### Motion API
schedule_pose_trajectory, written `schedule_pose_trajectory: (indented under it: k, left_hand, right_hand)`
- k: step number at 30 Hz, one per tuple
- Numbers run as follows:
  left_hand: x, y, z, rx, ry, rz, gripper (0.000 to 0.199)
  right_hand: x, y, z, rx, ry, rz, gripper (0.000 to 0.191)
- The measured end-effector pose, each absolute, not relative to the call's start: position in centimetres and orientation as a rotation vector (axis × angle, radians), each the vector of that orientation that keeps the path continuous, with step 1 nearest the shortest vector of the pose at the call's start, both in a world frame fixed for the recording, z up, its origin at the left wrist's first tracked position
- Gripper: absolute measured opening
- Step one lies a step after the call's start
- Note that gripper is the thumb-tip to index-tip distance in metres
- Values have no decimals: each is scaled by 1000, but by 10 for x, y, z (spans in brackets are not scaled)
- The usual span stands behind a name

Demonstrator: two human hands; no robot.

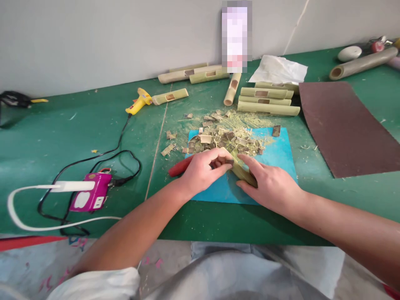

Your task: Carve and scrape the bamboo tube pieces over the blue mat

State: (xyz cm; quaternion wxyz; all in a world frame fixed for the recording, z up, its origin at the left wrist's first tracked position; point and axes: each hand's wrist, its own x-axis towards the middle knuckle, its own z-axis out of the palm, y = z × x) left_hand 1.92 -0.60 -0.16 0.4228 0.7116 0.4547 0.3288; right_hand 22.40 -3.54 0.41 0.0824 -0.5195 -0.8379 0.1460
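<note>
Over the blue sheet (215, 189), my right hand (275, 183) is closed around a green bamboo tube (243, 173), which slants away from me. My left hand (203, 168) meets the far end of that tube, its thumb and fingers pinching a small dark piece (230, 162); whether this is a bamboo chip or folded sandpaper I cannot tell. Beside my left hand lies a red handle (179, 167), its other end hidden under the hand. A heap of bamboo chips and shavings (223, 139) is just beyond both hands, partly on the sheet.
Notched bamboo tubes (268, 108) lie at the back, near a white tissue (278, 70). A brown sheet (350, 129) is at right. On the left are a yellow glue gun (140, 101) and a magenta power adapter (92, 191) with cables. A blurred phone-like screen (235, 35) stands against the wall.
</note>
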Motion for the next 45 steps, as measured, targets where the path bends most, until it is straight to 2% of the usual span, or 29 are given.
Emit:
schedule_pose_trajectory:
  k: [4, 13, 19, 29, 35, 45]
  left_hand:
    - [18, -6, -8, 1756, 1247, 876, 22]
    - [19, -5, -4, 2075, 1273, 914, 5]
    - [18, -5, -6, 2034, 1256, 881, 21]
    - [15, -2, -2, 2258, 1304, 881, 6]
    - [14, -4, -1, 2348, 1290, 1002, 11]
    - [13, 0, -9, 2238, 1306, 996, 11]
  right_hand:
    - [224, -35, 4, -1560, -2506, 427, 60]
    - [222, -36, 4, -1569, -2507, 432, 62]
    - [222, -35, 4, -1553, -2496, 430, 62]
    - [223, -35, 5, -1550, -2501, 421, 61]
    - [222, -35, 4, -1549, -2508, 426, 62]
    - [223, -35, 3, -1545, -2505, 442, 61]
